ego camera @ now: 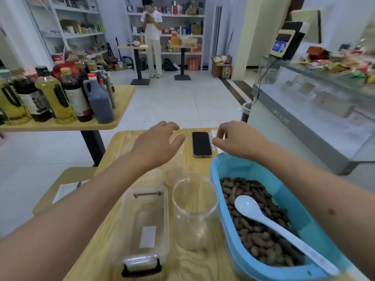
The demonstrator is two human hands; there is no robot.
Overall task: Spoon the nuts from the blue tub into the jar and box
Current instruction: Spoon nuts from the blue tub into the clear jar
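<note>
Nearest the camera, the white spoon [280,226] lies on the brown nuts [251,226] in the blue tub [229,246] at the right of the wooden table [194,266], its long axis running from the bowl at centre toward the handle at the near right, with the clear jar [193,211] just left of the tub and the clear box [145,226] left of that, both apparently without nuts. Farther out, the left hand [157,141] hovers with relaxed fingers, holding nothing, while the right hand [236,138] hovers beyond the tub beside a dark phone [201,144]; its fingers curl near a small white item, whether gripping I cannot tell. I judge the right hand nearer the spoon, which lies back toward the body; no label here reads clearly.
</note>
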